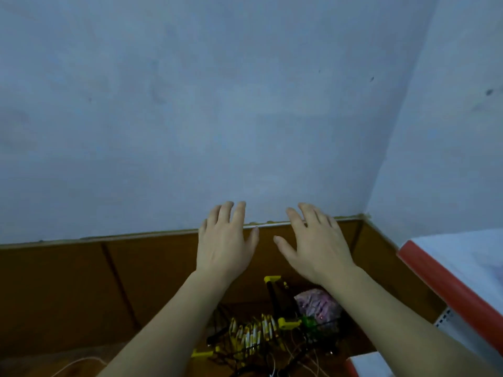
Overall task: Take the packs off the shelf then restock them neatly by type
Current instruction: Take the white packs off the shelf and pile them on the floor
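Note:
My left hand (224,240) and my right hand (315,246) are stretched out side by side in front of me, palms down, fingers straight and spread, holding nothing. Below and between my forearms stands a small black wire rack with yellow corner pieces (272,308). On it lie a row of yellow-and-white packs (251,334), a pinkish crinkled pack (318,306) and a green pack (309,322). Both hands hover above and beyond the rack, apart from the packs.
A pale blue wall (217,104) fills most of the view and meets a brown wooden floor (81,289). A white shelf with a red edge (441,281) runs along the right. Thin cords (79,363) trail on the floor near the rack.

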